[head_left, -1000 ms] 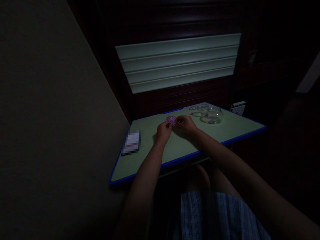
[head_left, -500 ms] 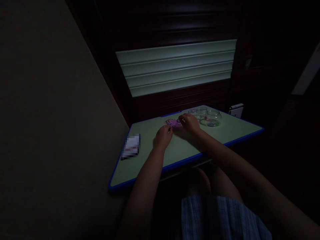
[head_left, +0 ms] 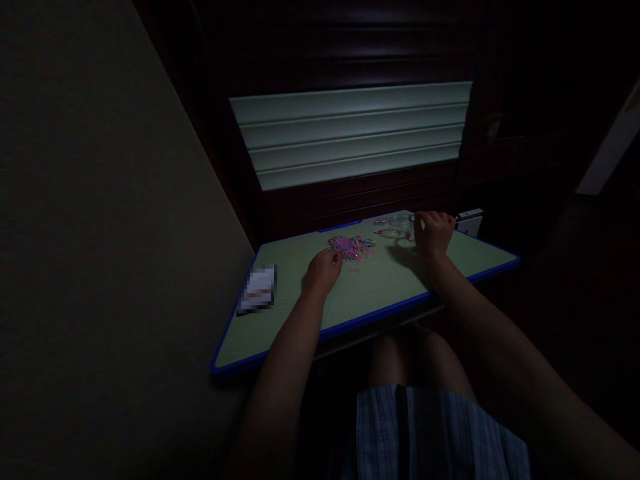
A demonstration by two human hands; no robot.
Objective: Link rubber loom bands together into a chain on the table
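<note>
A loose pile of small rubber bands (head_left: 349, 247), mostly pink and purple with some green and yellow, lies on the pale table. At its near left edge is my left hand (head_left: 323, 272), its thumb and fingers pinched together; whatever is between the tips is too small to make out. My right hand (head_left: 434, 233) is raised over the right part of the table beside a clear round-lobed container (head_left: 397, 227) and partly covers it. Its fingers are closed on a dark rubber band (head_left: 412, 218), which juts out at the fingertips. One pink band (head_left: 354, 270) lies apart, in front of the pile.
The blue-edged table (head_left: 373, 315) stands against a dark wooden panel with pale slats (head_left: 355, 130). A blurred-out white item (head_left: 258, 289) lies near the left edge. A plain wall (head_left: 115, 233) rises on the left. Behind the right corner is a white box (head_left: 470, 220).
My right hand has moved right, from over the pile to the clear container, with the dark band. More of the pile shows now. My left hand has barely moved.
</note>
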